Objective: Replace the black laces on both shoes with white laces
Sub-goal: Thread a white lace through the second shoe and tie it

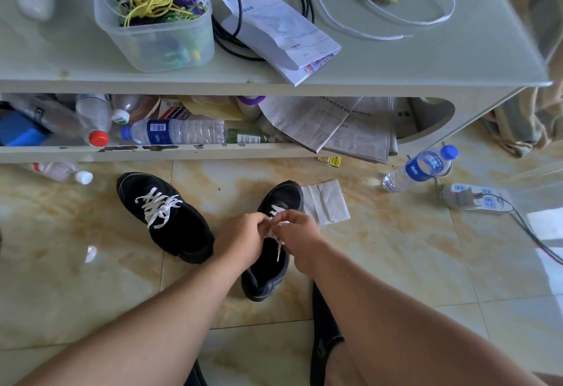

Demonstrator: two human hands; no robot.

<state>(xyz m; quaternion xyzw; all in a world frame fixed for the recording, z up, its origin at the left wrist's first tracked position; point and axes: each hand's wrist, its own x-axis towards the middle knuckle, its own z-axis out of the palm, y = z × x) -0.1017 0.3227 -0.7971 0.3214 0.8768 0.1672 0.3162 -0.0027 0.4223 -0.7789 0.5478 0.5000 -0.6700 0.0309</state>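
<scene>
On the tiled floor before a low tabletop, two black shoes sit side by side. My left hand and right hand meet over the right shoe, fingers curled and pinching its white lace. Just left stands the left shoe, already laced in white. Another white lace lies loose on the tabletop beside a tub of cords.

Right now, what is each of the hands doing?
Left hand: fingers curled, pinching the white lace over the right-side shoe.
Right hand: pinching the same lace.
</scene>
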